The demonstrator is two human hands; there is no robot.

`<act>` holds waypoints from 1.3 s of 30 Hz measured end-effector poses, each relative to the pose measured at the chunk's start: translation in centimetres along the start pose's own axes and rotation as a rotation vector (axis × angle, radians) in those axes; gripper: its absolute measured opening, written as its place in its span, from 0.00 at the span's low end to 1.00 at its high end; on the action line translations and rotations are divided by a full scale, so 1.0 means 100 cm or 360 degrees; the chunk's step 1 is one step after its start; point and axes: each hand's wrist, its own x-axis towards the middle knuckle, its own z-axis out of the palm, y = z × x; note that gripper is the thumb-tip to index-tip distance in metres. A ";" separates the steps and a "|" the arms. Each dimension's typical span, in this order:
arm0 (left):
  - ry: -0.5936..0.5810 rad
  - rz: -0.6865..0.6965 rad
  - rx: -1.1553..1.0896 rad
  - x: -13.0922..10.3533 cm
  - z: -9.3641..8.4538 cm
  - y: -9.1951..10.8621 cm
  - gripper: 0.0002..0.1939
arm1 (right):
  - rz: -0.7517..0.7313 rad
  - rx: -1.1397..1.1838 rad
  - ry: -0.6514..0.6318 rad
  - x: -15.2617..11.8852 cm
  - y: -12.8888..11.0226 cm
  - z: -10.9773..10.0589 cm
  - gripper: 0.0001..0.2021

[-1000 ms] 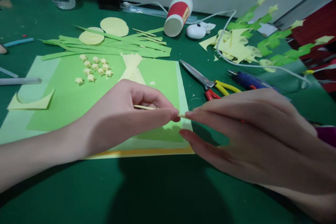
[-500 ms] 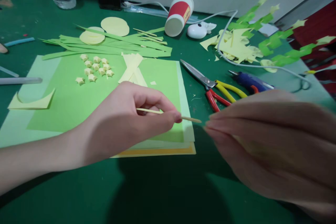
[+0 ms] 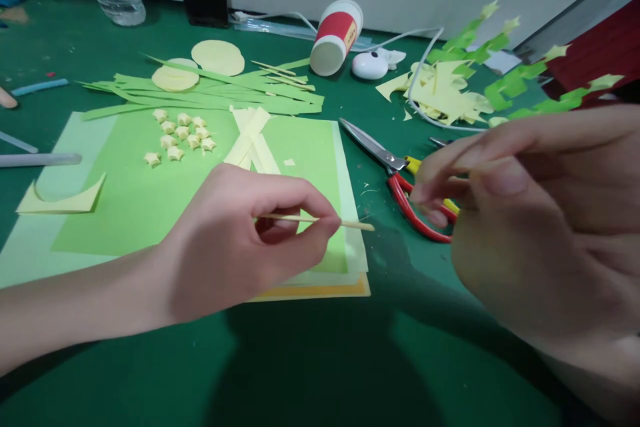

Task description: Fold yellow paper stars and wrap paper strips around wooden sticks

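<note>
My left hand (image 3: 270,240) pinches a thin pale-yellow stick (image 3: 360,225) between thumb and forefinger, its blunt end pointing right. The rest of the stick runs back under the curled fingers. Over the scissors' handles hovers my right hand (image 3: 530,213), its fingers bent and apart with nothing visible in them. The scissors (image 3: 373,143), with red and yellow handles, lie on the green table; the fingers partly hide the yellow handle. Beneath my left hand is a stack of green paper sheets (image 3: 150,213). Pale-yellow paper strips (image 3: 253,137) lie crossed on it.
Several small folded paper stars (image 3: 183,132) sit on the sheets. Behind them lie green strips (image 3: 220,90) and yellow paper discs (image 3: 217,57). A tipped paper cup (image 3: 337,33), a white cable (image 3: 425,47), yellow scraps (image 3: 443,87) and green star-tipped stems (image 3: 520,83) are farther back.
My right hand has left the stick's end, moved right over the scissors, and its fingers have spread from a pinch. My left hand still grips the stick, nearly in place.
</note>
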 end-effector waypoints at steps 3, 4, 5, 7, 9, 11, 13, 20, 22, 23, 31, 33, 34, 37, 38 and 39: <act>0.0051 0.0074 0.0073 0.001 -0.001 -0.003 0.05 | 0.0085 0.0308 0.0146 0.005 0.004 0.002 0.05; 0.0065 0.0102 0.0096 0.002 -0.001 -0.003 0.05 | 0.0088 0.0322 0.0150 0.007 0.005 0.002 0.06; 0.0079 0.0127 0.0117 0.002 -0.002 -0.004 0.05 | 0.0072 0.0318 0.0157 0.010 0.005 0.001 0.08; 0.0107 0.0164 0.0164 0.003 -0.002 -0.004 0.04 | 0.0035 0.0278 0.0186 0.013 0.007 0.000 0.11; 0.0146 0.0177 0.0215 0.003 -0.003 -0.005 0.05 | 0.0010 0.0199 0.0253 0.014 0.009 -0.002 0.11; 0.0183 0.0154 0.0256 0.004 -0.004 -0.005 0.06 | 0.0003 0.0137 0.0265 0.014 0.012 -0.005 0.10; 0.0214 0.0107 0.0290 0.005 -0.004 -0.006 0.07 | 0.0000 0.0130 0.0215 0.014 0.015 -0.007 0.10; 0.0247 -0.0019 0.0375 0.010 -0.008 -0.009 0.07 | 0.0564 0.0618 -0.0194 0.022 0.014 -0.009 0.06; 0.0264 -0.0061 0.0385 0.011 -0.009 -0.009 0.06 | 0.0635 0.0705 -0.0252 0.023 0.014 -0.008 0.05; 0.0272 -0.0085 0.0389 0.012 -0.009 -0.010 0.06 | 0.0657 0.0713 -0.0279 0.023 0.014 -0.007 0.05; 0.0256 -0.0123 0.0318 0.012 -0.012 -0.010 0.07 | 0.0596 0.0686 -0.0332 0.021 0.017 -0.003 0.04; 0.0263 -0.0152 0.0307 0.013 -0.013 -0.010 0.06 | 0.0592 0.0657 -0.0316 0.021 0.017 -0.003 0.02; 0.0267 -0.0167 0.0299 0.014 -0.013 -0.010 0.06 | 0.0583 0.0638 -0.0304 0.021 0.016 -0.004 0.01; 0.0267 -0.0207 0.0269 0.016 -0.014 -0.010 0.05 | 0.0526 0.0562 -0.0235 0.022 0.016 -0.004 0.03; 0.0268 -0.0215 0.0260 0.016 -0.014 -0.010 0.05 | 0.0505 0.0533 -0.0204 0.022 0.015 -0.004 0.03; 0.0270 -0.0220 0.0250 0.016 -0.015 -0.010 0.05 | 0.0484 0.0501 -0.0176 0.022 0.015 -0.004 0.04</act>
